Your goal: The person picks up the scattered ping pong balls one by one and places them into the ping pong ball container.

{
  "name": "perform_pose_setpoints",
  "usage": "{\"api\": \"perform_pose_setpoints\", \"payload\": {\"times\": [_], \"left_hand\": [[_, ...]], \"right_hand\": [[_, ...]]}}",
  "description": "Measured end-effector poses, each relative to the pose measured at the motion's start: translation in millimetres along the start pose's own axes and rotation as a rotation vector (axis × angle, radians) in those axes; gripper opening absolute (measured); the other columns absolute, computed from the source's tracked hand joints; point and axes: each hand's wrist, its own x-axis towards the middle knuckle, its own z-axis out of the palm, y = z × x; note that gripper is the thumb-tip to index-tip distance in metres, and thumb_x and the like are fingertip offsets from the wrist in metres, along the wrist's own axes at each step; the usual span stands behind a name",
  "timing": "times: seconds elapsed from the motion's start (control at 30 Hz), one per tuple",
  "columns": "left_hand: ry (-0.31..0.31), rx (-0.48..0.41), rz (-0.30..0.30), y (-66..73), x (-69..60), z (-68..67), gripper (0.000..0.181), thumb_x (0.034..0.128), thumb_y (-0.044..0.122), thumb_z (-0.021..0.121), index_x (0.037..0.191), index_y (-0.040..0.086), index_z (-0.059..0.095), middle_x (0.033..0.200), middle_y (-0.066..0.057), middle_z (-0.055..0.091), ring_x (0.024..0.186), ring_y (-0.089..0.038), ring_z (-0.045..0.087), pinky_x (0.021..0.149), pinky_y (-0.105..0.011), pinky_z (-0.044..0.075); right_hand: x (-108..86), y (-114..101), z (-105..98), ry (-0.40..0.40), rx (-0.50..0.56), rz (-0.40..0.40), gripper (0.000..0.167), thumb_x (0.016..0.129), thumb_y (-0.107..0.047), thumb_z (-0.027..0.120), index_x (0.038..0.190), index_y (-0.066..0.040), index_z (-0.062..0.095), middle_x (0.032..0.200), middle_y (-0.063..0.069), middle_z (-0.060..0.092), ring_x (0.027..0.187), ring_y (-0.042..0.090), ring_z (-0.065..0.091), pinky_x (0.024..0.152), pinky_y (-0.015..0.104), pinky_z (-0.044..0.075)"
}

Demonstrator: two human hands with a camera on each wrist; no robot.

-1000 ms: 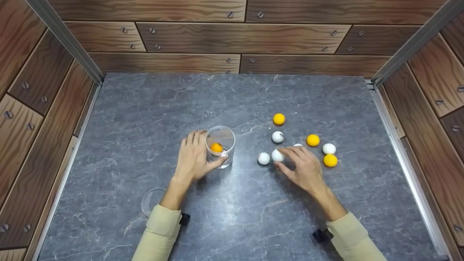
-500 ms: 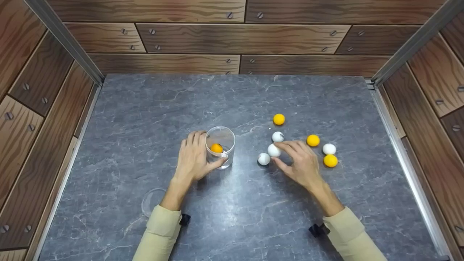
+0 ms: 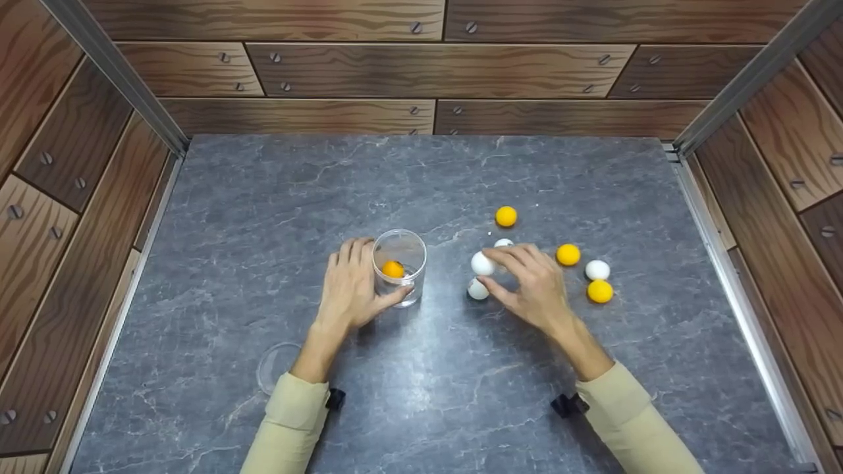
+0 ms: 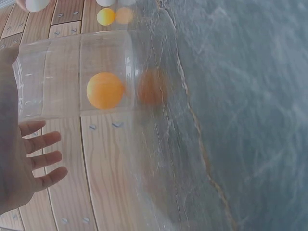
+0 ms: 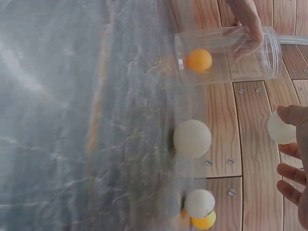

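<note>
My left hand (image 3: 352,283) grips a clear plastic jar (image 3: 416,289) near its top, thumb on the near side and fingers behind. The jar stands upright and uncapped on the table, and an orange ping-pong ball (image 4: 105,90) lies at its bottom. To the right, my right hand (image 3: 533,283) pinches a white ping-pong ball (image 3: 483,263) between thumb and fingers. The right wrist view shows that held ball (image 5: 280,128) raised off the table, level with the jar's upper part. Just below it rests another white ball (image 5: 192,138); a further white ball (image 3: 504,243) is partly covered by my fingers.
Orange balls lie at the back (image 3: 506,216) and farther right (image 3: 568,255). A white ball (image 3: 597,270) is beside an orange ball (image 3: 600,291) at the right. A clear round lid (image 3: 273,368) lies by the left forearm. Wood-patterned walls (image 3: 421,69) border the marbled table (image 3: 296,178).
My right hand has lifted the white ball and moved left and slightly away from me with it, passing over the other white balls. The left hand and jar have stayed put.
</note>
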Motion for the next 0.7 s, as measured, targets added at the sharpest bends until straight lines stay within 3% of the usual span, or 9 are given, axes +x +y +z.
{"api": "perform_pose_setpoints", "payload": {"times": [0.7], "left_hand": [[-0.005,0.022,-0.004,0.6,0.9,0.7,0.106,0.0798,0.084,0.059,0.142,-0.001,0.053,0.139,-0.017,0.062,0.130,-0.037,0.058,0.102,-0.052,0.049]], "right_hand": [[38.5,-22.0,9.6,0.026,0.044,-0.082,0.045,0.083,-0.032,0.088,0.122,-0.013,0.078,0.111,0.006,0.079,0.099,0.026,0.070,0.084,0.041,0.058]]}}
